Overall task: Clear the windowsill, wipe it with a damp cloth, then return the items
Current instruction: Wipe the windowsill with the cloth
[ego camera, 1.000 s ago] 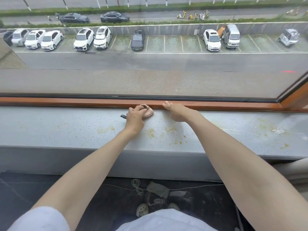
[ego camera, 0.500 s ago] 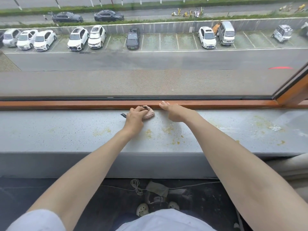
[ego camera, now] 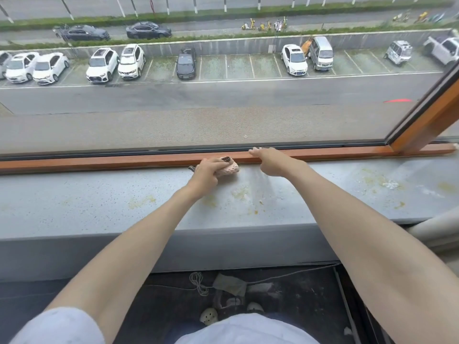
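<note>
Both bare arms stretch toward 12 o'clock. The left hand (ego camera: 206,173) curls its fingers round a cloth (ego camera: 229,168). The right hand (ego camera: 272,162), at its 3 o'clock, has its fingers extended.

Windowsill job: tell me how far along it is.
Done: no items show on the windowsill. In hand: the left hand grips the pink cloth at the wooden frame; the right hand rests on that frame. Left: yellow stains and white crumbs across the sill need wiping, then items go back.
</note>
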Tool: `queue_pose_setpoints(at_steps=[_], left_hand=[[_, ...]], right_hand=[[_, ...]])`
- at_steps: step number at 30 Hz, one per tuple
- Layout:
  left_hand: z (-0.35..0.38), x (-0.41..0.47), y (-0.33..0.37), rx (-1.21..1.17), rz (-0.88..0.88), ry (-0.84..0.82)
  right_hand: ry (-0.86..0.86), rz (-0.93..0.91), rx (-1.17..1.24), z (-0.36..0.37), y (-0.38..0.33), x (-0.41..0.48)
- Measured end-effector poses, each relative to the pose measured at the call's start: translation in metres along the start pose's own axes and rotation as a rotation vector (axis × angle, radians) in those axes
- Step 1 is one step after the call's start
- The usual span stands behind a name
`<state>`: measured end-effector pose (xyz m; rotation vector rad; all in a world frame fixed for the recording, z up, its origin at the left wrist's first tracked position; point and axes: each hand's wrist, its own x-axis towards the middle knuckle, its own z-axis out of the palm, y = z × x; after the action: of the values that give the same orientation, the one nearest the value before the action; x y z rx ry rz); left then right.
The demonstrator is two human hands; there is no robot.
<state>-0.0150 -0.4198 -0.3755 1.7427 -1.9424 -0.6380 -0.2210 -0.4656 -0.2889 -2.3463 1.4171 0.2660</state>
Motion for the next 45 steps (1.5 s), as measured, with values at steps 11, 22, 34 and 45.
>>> queue_pose_setpoints(at_steps=[11, 22, 34, 45], left_hand=[[0.028, 0.022, 0.047, -0.065, 0.013, -0.055], [-0.031, 0.019, 0.04, -0.145, -0.032, -0.023], [0.005, -0.039, 0.055, -0.128, 0.255, -0.091], [0.04, -0.054, 0.077, -0.107, 0.217, -0.129]], right_hand=[[0.015, 0.048, -0.078, -0.002, 0.008, 0.012], [0.009, 0.041, -0.034, -0.014, 0.017, 0.025], [0.017, 0.018, -0.016, -0.005, 0.022, 0.033], [0.019, 0.026, 0.016, 0.002, 0.014, 0.035]])
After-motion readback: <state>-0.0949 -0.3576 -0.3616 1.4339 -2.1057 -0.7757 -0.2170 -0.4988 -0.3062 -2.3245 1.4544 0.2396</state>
